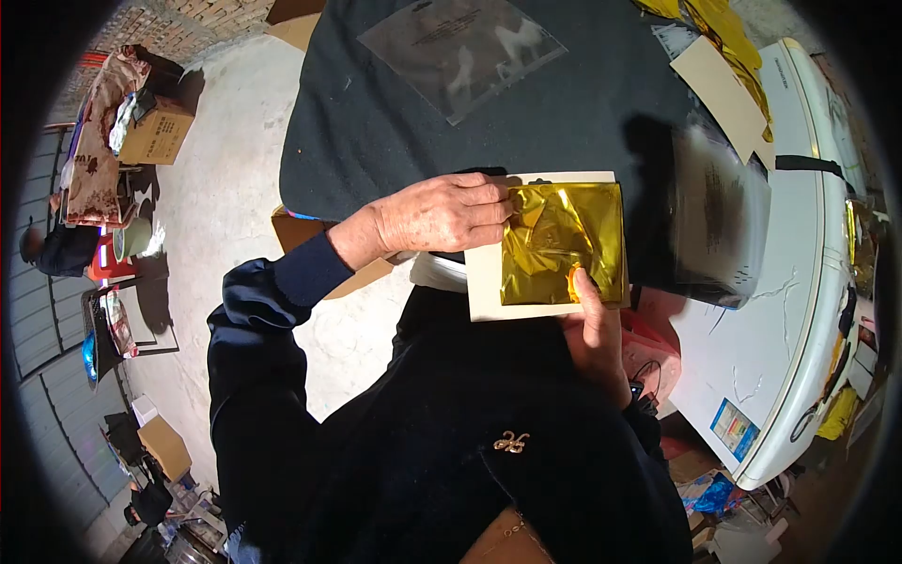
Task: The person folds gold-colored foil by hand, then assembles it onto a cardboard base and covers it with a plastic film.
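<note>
A folded sheet of shiny gold foil (564, 226) lies flat on a cream card (486, 282), held above my lap at the edge of the dark-covered table. My left hand (437, 218) is closed, its fingertips pinching the left edge of the foil; the thumb is hidden. From the lower right, my right hand (597, 329) grips the card and foil, thumb pressed on top and the other fingers out of sight underneath. Something small and orange shows beside that thumb, too small to name.
Across the dark cloth (423, 141) lies a clear plastic bag (460, 47). A stack of clear bags (719, 216) sits at its right, below more cream cards (723, 94) and gold foil (728, 33). A white appliance (789, 244) stands right; a cardboard box (352, 282) is underneath.
</note>
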{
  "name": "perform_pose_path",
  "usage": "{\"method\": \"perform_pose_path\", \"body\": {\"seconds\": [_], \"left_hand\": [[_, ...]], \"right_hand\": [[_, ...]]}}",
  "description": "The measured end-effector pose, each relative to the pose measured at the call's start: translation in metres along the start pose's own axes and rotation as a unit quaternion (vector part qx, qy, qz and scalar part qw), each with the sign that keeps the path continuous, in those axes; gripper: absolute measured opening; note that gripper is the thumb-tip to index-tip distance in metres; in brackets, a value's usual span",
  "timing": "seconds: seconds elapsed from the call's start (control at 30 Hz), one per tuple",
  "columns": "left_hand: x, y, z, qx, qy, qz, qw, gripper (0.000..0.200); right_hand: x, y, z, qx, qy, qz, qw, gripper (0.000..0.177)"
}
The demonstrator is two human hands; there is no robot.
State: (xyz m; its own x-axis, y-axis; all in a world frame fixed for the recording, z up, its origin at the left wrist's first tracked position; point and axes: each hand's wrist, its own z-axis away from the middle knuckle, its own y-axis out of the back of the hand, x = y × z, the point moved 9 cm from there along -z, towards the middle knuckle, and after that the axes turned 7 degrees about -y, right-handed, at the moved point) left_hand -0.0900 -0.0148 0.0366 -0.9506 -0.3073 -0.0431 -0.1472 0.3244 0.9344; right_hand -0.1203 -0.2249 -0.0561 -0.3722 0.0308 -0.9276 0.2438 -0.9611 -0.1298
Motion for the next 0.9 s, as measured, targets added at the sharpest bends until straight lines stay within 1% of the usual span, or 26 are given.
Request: {"method": "perform_pose_path", "body": {"seconds": [0.03, 0.1, 0.17, 0.2, 0.23, 0.3, 0.33, 0.37, 0.43, 0.53, 0.63, 0.67, 0.7, 0.73, 0.77, 0.8, 0.83, 0.87, 0.9], "left_hand": [[-0.003, 0.002, 0.0, 0.004, 0.007, 0.001, 1.0, 0.019], [-0.01, 0.007, -0.001, 0.012, 0.018, 0.004, 1.0, 0.017], [-0.022, 0.005, 0.003, 0.033, 0.054, -0.006, 0.998, 0.013], [-0.028, 0.002, 0.005, 0.042, 0.066, -0.013, 0.997, 0.013], [-0.033, 0.003, 0.004, 0.05, 0.079, -0.022, 0.995, 0.013], [-0.038, 0.003, 0.002, 0.056, 0.098, -0.023, 0.993, 0.014], [-0.04, 0.001, 0.001, 0.059, 0.106, -0.028, 0.992, 0.014], [-0.042, -0.001, 0.0, 0.062, 0.114, -0.032, 0.991, 0.014], [-0.044, -0.004, -0.003, 0.046, 0.123, -0.023, 0.991, 0.014], [-0.046, -0.008, -0.006, 0.033, 0.132, -0.002, 0.991, 0.014], [-0.047, -0.008, -0.005, 0.041, 0.136, 0.012, 0.99, 0.016], [-0.047, -0.007, -0.005, 0.047, 0.136, 0.015, 0.99, 0.016], [-0.047, -0.007, -0.005, 0.05, 0.135, 0.013, 0.99, 0.016], [-0.047, -0.006, -0.005, 0.054, 0.134, 0.01, 0.989, 0.016], [-0.047, -0.006, -0.005, 0.057, 0.134, 0.008, 0.989, 0.016], [-0.048, -0.007, -0.005, 0.052, 0.135, 0.013, 0.989, 0.017], [-0.048, -0.007, -0.006, 0.047, 0.135, 0.018, 0.989, 0.018], [-0.049, -0.008, -0.006, 0.042, 0.136, 0.023, 0.99, 0.018], [-0.05, -0.006, -0.005, 0.053, 0.143, 0.035, 0.988, 0.02]], "right_hand": [[-0.015, -0.006, -0.002, -0.009, 0.003, -0.051, 0.999, 0.046], [-0.038, -0.013, -0.01, -0.005, -0.028, -0.126, 0.992, 0.047], [-0.049, -0.014, -0.028, 0.022, -0.098, -0.173, 0.98, 0.048], [-0.057, -0.01, -0.039, 0.022, -0.083, -0.129, 0.988, 0.049], [-0.066, -0.01, -0.051, -0.008, -0.065, -0.1, 0.993, 0.048], [-0.082, -0.004, -0.075, -0.029, -0.069, -0.012, 0.997, 0.048], [-0.093, -0.007, -0.088, -0.057, -0.058, -0.03, 0.996, 0.048], [-0.105, -0.005, -0.095, -0.076, -0.06, 0.023, 0.995, 0.051], [-0.107, 0.004, -0.115, -0.11, -0.085, 0.117, 0.983, 0.054], [-0.093, 0.032, -0.136, -0.122, -0.176, 0.156, 0.964, 0.061], [-0.106, 0.059, -0.133, -0.036, -0.139, 0.197, 0.97, 0.058], [-0.108, 0.068, -0.13, 0.007, -0.12, 0.234, 0.965, 0.053], [-0.121, 0.071, -0.122, 0.051, -0.058, 0.326, 0.942, 0.054], [-0.136, 0.071, -0.111, 0.094, 0.005, 0.413, 0.906, 0.055], [-0.15, 0.066, -0.1, 0.134, 0.068, 0.493, 0.857, 0.055], [-0.165, 0.052, -0.087, 0.159, 0.167, 0.549, 0.804, 0.056], [-0.176, 0.034, -0.072, 0.181, 0.264, 0.594, 0.738, 0.057], [-0.182, 0.013, -0.055, 0.201, 0.357, 0.63, 0.66, 0.057], [-0.176, 0.0, -0.05, 0.173, 0.377, 0.615, 0.67, 0.058]]}}
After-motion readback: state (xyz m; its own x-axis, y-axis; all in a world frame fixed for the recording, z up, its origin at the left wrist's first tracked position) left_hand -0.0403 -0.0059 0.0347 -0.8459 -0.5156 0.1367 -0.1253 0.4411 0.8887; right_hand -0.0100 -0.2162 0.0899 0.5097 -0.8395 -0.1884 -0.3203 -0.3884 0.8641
